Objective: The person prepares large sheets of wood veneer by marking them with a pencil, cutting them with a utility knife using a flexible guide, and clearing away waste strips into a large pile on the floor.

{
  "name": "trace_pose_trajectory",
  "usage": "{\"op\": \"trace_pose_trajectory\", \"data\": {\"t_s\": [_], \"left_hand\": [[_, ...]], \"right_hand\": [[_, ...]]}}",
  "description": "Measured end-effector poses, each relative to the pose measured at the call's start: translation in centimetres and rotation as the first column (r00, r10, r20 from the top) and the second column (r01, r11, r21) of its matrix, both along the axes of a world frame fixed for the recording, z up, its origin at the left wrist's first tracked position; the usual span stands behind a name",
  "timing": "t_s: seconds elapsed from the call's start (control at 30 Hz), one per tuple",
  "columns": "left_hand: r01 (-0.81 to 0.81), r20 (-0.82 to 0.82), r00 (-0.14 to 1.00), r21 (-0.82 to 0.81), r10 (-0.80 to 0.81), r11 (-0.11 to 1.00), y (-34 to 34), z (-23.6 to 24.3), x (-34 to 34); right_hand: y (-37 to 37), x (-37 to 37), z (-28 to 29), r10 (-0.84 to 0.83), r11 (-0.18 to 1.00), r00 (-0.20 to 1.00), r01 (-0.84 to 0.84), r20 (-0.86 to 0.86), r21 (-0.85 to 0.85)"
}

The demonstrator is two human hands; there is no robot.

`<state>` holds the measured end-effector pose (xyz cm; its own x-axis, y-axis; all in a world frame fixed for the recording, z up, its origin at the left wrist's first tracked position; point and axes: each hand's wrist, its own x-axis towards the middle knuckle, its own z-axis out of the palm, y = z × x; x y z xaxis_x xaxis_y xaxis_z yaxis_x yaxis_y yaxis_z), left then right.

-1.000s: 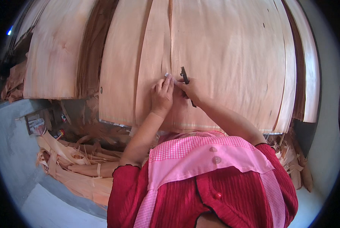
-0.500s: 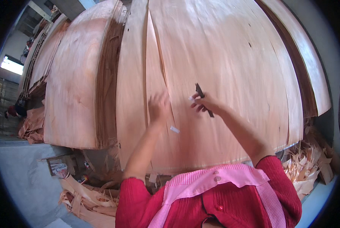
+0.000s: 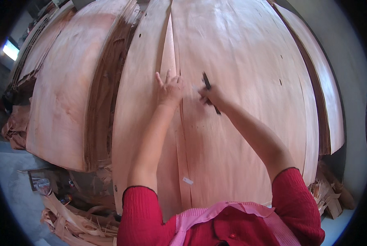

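Note:
A large pinkish wood veneer sheet (image 3: pixel 241 135) lies on top of the stack before me. A long, narrow strip of veneer (image 3: pixel 168 51) runs along a seam left of its middle. My left hand (image 3: pixel 170 91) presses on the strip and seam, fingers spread. Just right of the seam, my right hand (image 3: pixel 211 95) is closed around a slim black tool (image 3: pixel 207 81), blurred by motion, whose exact kind I cannot tell. Something small and pale near its fingertips is too smeared to name. Nearer to me, a small white piece of tape (image 3: pixel 187 180) sits across the seam.
Another veneer stack (image 3: pixel 62 102) stands at the left, with a ragged dark edge facing mine. A further stack (image 3: pixel 314 69) stands at the right beside a grey wall (image 3: pixel 335 41). Veneer scraps (image 3: pixel 77 221) lie at the lower left, and more scraps (image 3: pixel 325 197) at the lower right.
Both hands have moved farther along the seam, away from my body, as my view shifted forward. The white tape now lies well behind my hands. The black tool stays in my right hand.

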<state>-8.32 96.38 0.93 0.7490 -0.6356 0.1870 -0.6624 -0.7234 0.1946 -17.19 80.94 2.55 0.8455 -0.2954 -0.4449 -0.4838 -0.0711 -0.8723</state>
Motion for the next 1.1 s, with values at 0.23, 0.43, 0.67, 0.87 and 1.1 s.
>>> {"op": "trace_pose_trajectory", "data": {"t_s": [0.23,0.43,0.67,0.87,1.1], "left_hand": [[-0.005,-0.087,0.995,-0.519,-0.047,0.855,0.5,-3.5,2.1],[-0.154,-0.243,0.97,-0.51,0.031,0.846,-0.5,-2.9,3.0],[-0.023,0.032,0.999,-0.37,0.038,0.929,-1.3,-4.5,4.3],[-0.108,-0.06,0.994,-0.425,0.091,0.899,-1.4,-3.9,3.9],[-0.069,0.153,0.974,-0.503,0.168,0.862,-1.9,-3.0,3.4]], "right_hand": [[0.4,10.6,-0.6,-0.072,0.993,0.993,0.08,-0.095,0.088],[-0.4,10.9,-1.0,0.001,0.998,0.992,0.008,-0.128,0.07],[-0.4,10.4,-0.8,-0.011,0.986,0.998,0.022,-0.066,0.164],[-0.7,9.0,-0.6,-0.199,0.929,0.973,0.149,0.116,0.339],[-0.3,10.4,-0.5,-0.027,0.997,0.994,0.035,-0.109,0.074]]}}
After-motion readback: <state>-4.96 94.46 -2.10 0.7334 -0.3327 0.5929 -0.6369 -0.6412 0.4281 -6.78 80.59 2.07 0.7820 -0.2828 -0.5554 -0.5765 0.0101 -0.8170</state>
